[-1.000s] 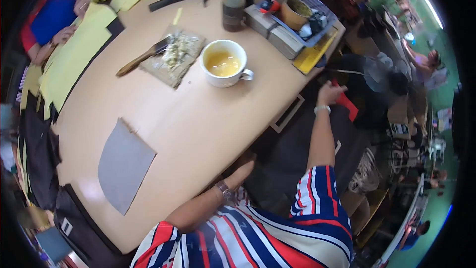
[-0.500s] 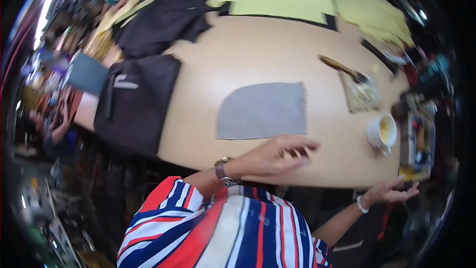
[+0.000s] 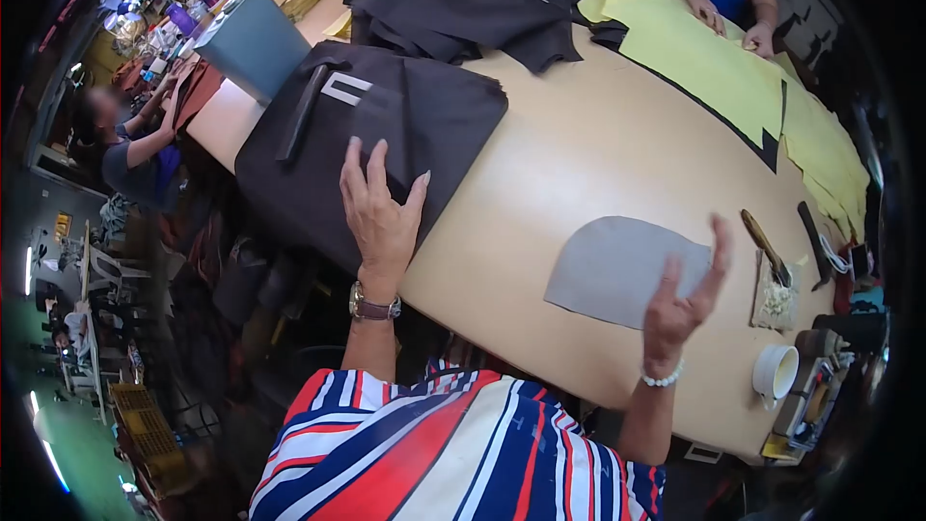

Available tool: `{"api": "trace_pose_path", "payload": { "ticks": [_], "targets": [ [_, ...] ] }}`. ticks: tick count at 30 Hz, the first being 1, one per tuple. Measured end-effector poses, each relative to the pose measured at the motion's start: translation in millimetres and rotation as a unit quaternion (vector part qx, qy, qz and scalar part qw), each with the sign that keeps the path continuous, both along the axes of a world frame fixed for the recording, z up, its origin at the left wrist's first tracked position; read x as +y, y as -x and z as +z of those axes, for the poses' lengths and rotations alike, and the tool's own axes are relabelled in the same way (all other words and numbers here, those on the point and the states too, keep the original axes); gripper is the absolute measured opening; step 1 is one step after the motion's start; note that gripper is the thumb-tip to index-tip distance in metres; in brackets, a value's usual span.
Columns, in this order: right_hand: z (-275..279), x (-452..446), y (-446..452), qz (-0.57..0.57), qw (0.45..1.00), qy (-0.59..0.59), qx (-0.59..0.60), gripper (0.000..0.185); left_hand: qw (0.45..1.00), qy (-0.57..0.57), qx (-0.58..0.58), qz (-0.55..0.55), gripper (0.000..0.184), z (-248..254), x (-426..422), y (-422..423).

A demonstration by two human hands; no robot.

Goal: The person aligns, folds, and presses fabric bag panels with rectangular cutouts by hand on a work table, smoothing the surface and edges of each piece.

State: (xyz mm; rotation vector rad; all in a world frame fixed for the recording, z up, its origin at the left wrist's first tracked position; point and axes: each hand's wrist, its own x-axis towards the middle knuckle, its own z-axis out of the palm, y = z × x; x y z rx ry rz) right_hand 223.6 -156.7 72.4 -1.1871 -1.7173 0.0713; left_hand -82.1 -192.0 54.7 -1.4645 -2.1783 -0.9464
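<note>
Dark fabric (image 3: 429, 111) lies flat at the worktop's (image 3: 540, 169) near left edge, likely for easy reach; left hand (image 3: 381, 222), wide and empty, is over it. Right hand (image 3: 677, 314), also spread, empty, by grey panel (image 3: 608, 265) near front edge.

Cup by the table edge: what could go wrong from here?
1. The cup stands near the edge of the table; a wide sweep of the right arm might tip it.
2. The dark cloth reaches the near edge, so a tug by the left hand could drag it off.
3. The gray piece looks loose; the right hand might nudge it.
</note>
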Motion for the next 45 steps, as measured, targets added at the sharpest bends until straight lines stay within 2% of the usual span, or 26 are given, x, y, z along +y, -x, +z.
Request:
{"api": "trace_pose_path", "payload": {
  "ticks": [2, 4, 6, 8, 9, 11, 13, 16, 18, 19, 20, 22, 24, 26, 28, 30, 32, 35, 36, 37, 39, 40, 41, 44, 45],
  "targets": [
    [0.1, 8.2, 39.4, 0.126, 0.990, 0.042, 0.050, 0.058, 1.000, -0.018, 0.005, 0.022, 0.066, -6.0, 1.6, 2.7],
    [1.9, 17.7, 88.0, 0.223, 0.972, 0.077, 0.013, 0.064, 0.992, -0.034, -0.124, -0.007, 0.075, -15.1, 2.1, 8.1],
    [-3.6, 28.7, 137.0, 0.338, 0.922, 0.169, 0.084, 0.078, 0.961, -0.025, -0.273, -0.032, 0.081, -13.2, 3.0, 8.7],
    [-7.0, 41.7, 183.2, 0.373, 0.897, 0.213, 0.110, 0.098, 0.898, 0.012, -0.437, -0.048, 0.084, -0.8, 1.4, 4.7],
    [-9.9, 47.6, 199.4, 0.369, 0.890, 0.245, 0.108, 0.103, 0.908, 0.067, -0.411, -0.049, 0.085, -2.9, -0.8, 10.4],
    [-17.5, 56.7, 223.6, 0.362, 0.874, 0.305, 0.105, 0.113, 0.876, 0.048, -0.438, -0.196, 0.086, -11.5, -6.3, 27.3],
    [-29.0, 57.1, 233.0, 0.358, 0.885, 0.274, 0.113, 0.116, 0.838, 0.054, -0.453, -0.299, 0.086, -10.4, -10.5, 44.8],
    [-41.1, 49.1, 238.6, 0.335, 0.922, 0.165, 0.099, 0.112, 0.861, 0.020, -0.416, -0.292, 0.077, 2.9, -1.8, 78.8],
    [-45.8, 46.1, 239.3, 0.313, 0.942, 0.102, 0.062, 0.104, 0.954, -0.023, -0.241, -0.175, 0.068, -4.9, 19.9, 119.6],
    [-45.5, 46.6, 239.6, 0.310, 0.939, 0.141, 0.057, 0.099, 0.988, 0.012, -0.134, -0.072, 0.066, -9.4, 30.1, 144.1],
    [-44.7, 46.9, 240.0, 0.306, 0.933, 0.180, 0.052, 0.095, 0.998, 0.048, -0.024, 0.033, 0.064, -14.2, 38.5, 167.6],
    [-43.5, 51.1, 242.2, 0.285, 0.933, 0.211, 0.058, 0.085, 0.994, 0.080, 0.006, 0.074, 0.064, -23.4, 52.9, 202.8],
    [-38.1, 55.1, 246.6, 0.249, 0.944, 0.201, 0.079, 0.076, 0.991, 0.103, 0.001, 0.079, 0.054, -28.5, 60.9, 217.0],
    [-22.0, 51.0, 247.1, 0.243, 0.923, 0.286, 0.085, 0.074, 0.987, 0.141, -0.018, 0.077, 0.047, -28.8, 65.7, 222.3],
    [-15.2, 46.2, 248.6, 0.252, 0.917, 0.279, 0.132, 0.071, 0.990, 0.113, -0.002, 0.081, 0.043, -33.1, 68.8, 228.6],
    [-13.4, 42.0, 248.7, 0.272, 0.920, 0.173, 0.220, 0.069, 0.991, 0.097, -0.002, 0.094, 0.041, -33.9, 69.1, 227.1],
    [-0.2, 34.8, 234.8, 0.263, 0.907, 0.212, 0.253, 0.067, 0.989, 0.095, -0.014, 0.113, 0.041, -26.0, 64.8, 222.9],
    [6.1, 29.0, 202.2, 0.231, 0.934, 0.171, 0.213, 0.067, 0.988, 0.079, -0.006, 0.131, 0.041, -18.7, 58.7, 225.9],
    [4.5, 26.2, 188.7, 0.240, 0.895, 0.258, 0.273, 0.066, 0.988, 0.075, -0.003, 0.135, 0.042, -15.4, 56.1, 227.0],
    [3.3, 23.3, 175.3, 0.239, 0.892, 0.250, 0.290, 0.067, 0.988, 0.077, -0.008, 0.134, 0.042, -9.9, 53.1, 225.9],
    [9.0, 13.7, 146.2, 0.247, 0.829, 0.330, 0.378, 0.067, 0.987, 0.086, -0.015, 0.138, 0.042, -4.9, 49.0, 225.3],
    [6.3, 11.0, 132.3, 0.217, 0.855, 0.315, 0.351, 0.064, 0.986, 0.090, -0.018, 0.140, 0.042, -4.3, 47.5, 225.7],
    [12.5, 4.7, 120.3, 0.217, 0.825, 0.340, 0.396, 0.061, 0.987, 0.089, 0.001, 0.134, 0.040, -6.9, 46.8, 227.3],
    [-6.6, -4.3, 77.4, 0.170, 0.836, 0.302, 0.426, 0.059, 0.990, 0.075, 0.012, 0.116, 0.040, -9.3, 45.5, 222.6],
    [-18.2, -5.0, 57.8, 0.127, 0.869, 0.289, 0.380, 0.059, 0.990, 0.080, 0.014, 0.114, 0.040, -10.0, 45.5, 221.1]
  ]
}}
